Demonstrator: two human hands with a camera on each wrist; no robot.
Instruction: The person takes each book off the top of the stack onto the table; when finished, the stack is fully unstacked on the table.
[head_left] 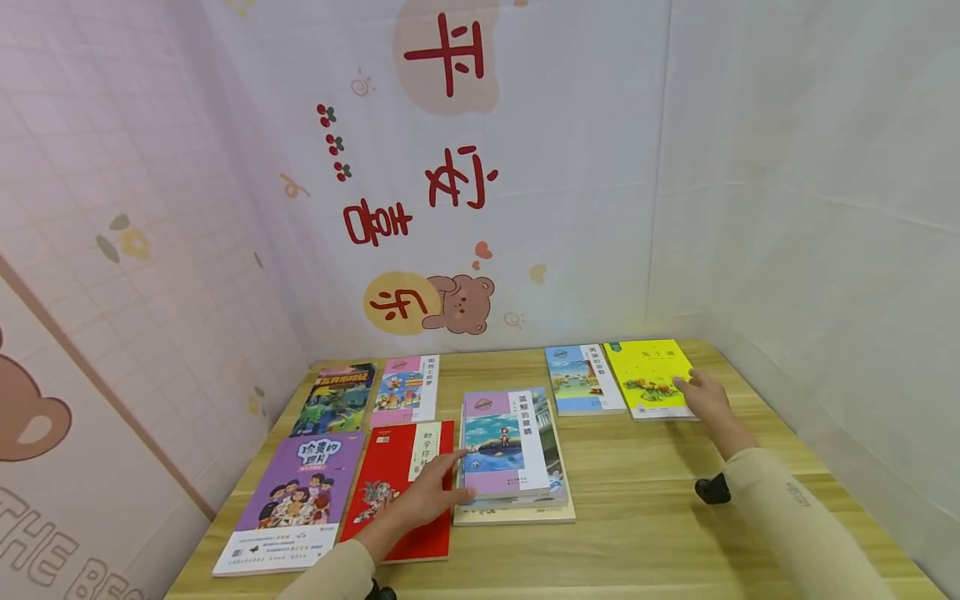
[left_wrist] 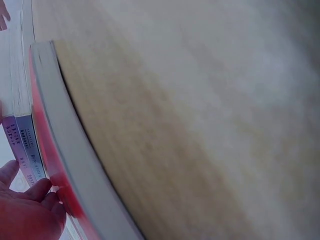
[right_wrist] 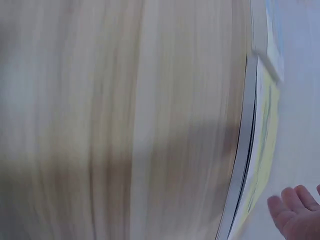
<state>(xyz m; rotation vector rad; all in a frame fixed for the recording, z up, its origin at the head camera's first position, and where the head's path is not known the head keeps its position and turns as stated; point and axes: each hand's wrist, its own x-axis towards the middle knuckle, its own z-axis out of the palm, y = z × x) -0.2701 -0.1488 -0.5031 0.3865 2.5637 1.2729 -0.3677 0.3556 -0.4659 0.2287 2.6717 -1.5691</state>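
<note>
In the head view my left hand [head_left: 429, 498] is at the left side of a small stack of books, its fingertips at the spine side. On top lies a book with a blue sea picture and lilac bands [head_left: 501, 446]; a cream-edged book [head_left: 517, 515] is at the bottom. The left wrist view shows my left hand's fingers [left_wrist: 37, 192] beside the purple and blue spines [left_wrist: 25, 147]. At the back right, my right hand [head_left: 708, 406] is over the right edge of a yellow book [head_left: 651, 375]. Its fingers look loosely extended in the right wrist view.
A red book [head_left: 397, 533] lies beneath my left hand, left of the stack. Farther left are a purple book [head_left: 300, 492], a dark green book [head_left: 335, 402] and a pink-banded book [head_left: 407, 392]. A blue-covered book [head_left: 581, 379] adjoins the yellow one. Curtains [head_left: 585, 167] enclose the wooden table [head_left: 637, 517].
</note>
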